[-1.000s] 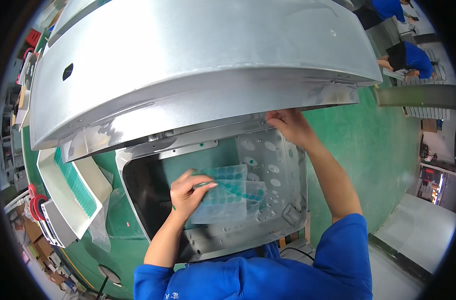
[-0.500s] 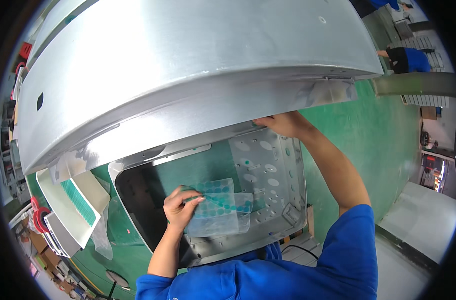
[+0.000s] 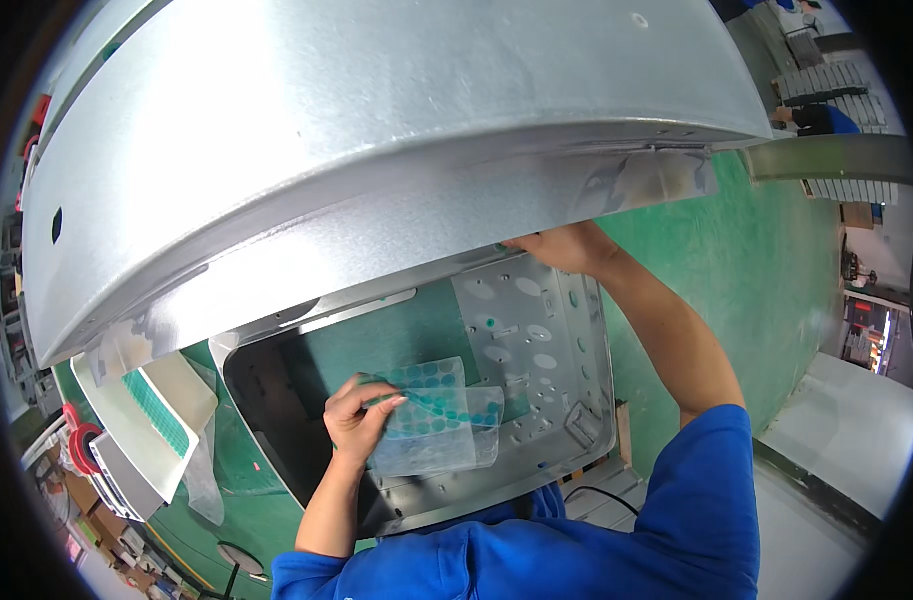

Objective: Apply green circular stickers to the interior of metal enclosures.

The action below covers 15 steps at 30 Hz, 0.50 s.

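My left hand pinches the edge of a translucent sheet of round green stickers, held above an open metal housing. A clear, film-like sheet lies with it and partly overlaps it. My right hand reaches to the far right edge of the housing. Its fingertips go in beneath the lip of the large silver metal panel; what they press or grip there is hidden. Inside the housing are several holes, slots and small studs, with single green dots on some of them.
The large panel spans the far side. At left stands a white bin with a green sheet in it, beside red tape rolls. A plastic bag hangs near the bin. Another person in blue is far right.
The view has shifted slightly, so the panel sits a little lower at left. Both hands keep nearly the same place and hold. The distant person has bent or moved.
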Available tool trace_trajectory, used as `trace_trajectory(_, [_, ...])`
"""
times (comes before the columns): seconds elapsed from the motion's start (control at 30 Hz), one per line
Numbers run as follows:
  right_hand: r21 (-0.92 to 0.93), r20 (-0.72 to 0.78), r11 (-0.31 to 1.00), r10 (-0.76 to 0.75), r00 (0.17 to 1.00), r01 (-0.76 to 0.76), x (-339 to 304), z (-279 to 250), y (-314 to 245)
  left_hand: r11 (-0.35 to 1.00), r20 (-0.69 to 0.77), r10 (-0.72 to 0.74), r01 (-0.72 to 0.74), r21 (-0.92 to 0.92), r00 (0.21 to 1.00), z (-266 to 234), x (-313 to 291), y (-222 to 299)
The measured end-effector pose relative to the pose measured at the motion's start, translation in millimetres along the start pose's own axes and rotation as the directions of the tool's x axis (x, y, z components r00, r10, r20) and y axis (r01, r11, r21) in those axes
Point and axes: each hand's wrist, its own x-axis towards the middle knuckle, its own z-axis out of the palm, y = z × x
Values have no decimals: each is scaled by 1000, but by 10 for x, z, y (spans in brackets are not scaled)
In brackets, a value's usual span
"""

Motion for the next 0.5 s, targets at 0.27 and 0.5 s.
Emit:
trace_trajectory(0.27, [-44, -37, 998, -36, 999, 34, -7, 23, 20, 1000, 0, 0, 0, 9, 1000, 7, 0, -1])
trace_trajectory(0.5, [-34, -61, 997, -74, 995, 72, -18, 35, 79, 1000, -11, 12, -12, 2, 1000, 10, -4, -20])
